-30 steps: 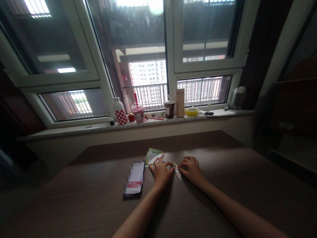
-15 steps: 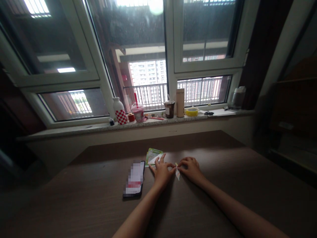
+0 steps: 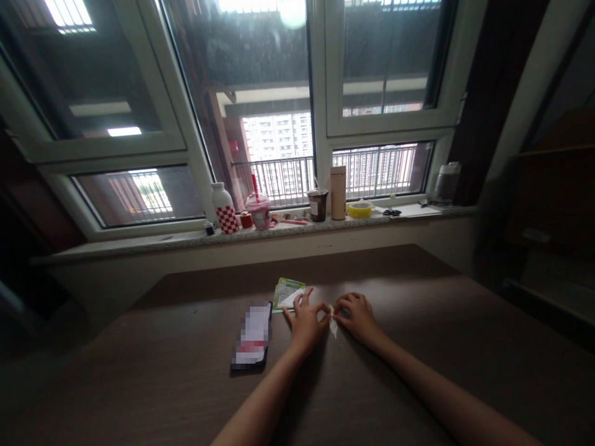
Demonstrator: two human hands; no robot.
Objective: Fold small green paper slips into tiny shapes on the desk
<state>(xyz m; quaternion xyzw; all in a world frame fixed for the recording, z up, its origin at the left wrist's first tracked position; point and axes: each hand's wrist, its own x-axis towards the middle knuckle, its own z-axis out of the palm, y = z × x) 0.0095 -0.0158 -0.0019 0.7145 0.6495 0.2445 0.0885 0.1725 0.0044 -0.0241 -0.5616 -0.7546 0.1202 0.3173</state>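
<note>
Between my two hands, just above the brown table (image 3: 186, 396), is a small white piece of paper (image 3: 333, 328) with a yellowish tip. My left hand (image 3: 307, 321) pinches it from the left with thumb and forefinger, the other fingers spread. From the right, my right hand (image 3: 357, 313) pinches the same piece, its fingers curled. The fingertips hide the middle of the piece. Beyond the left fingers lies a green-and-white packet (image 3: 287, 291) with a white sheet on it. A phone (image 3: 251, 337) with a blurred screen lies left of my left hand.
On the windowsill behind the table stand a red-checked white bottle (image 3: 225, 210), a pink drink cup (image 3: 258, 212), a dark drink cup (image 3: 318, 205), a beige flask (image 3: 338, 193), a yellow tape roll (image 3: 359, 210), black scissors (image 3: 392, 212) and a clear jug (image 3: 447, 184).
My fingers have shifted only slightly around the paper piece. Both hands stay in the same place, and the phone and packet have not moved.
</note>
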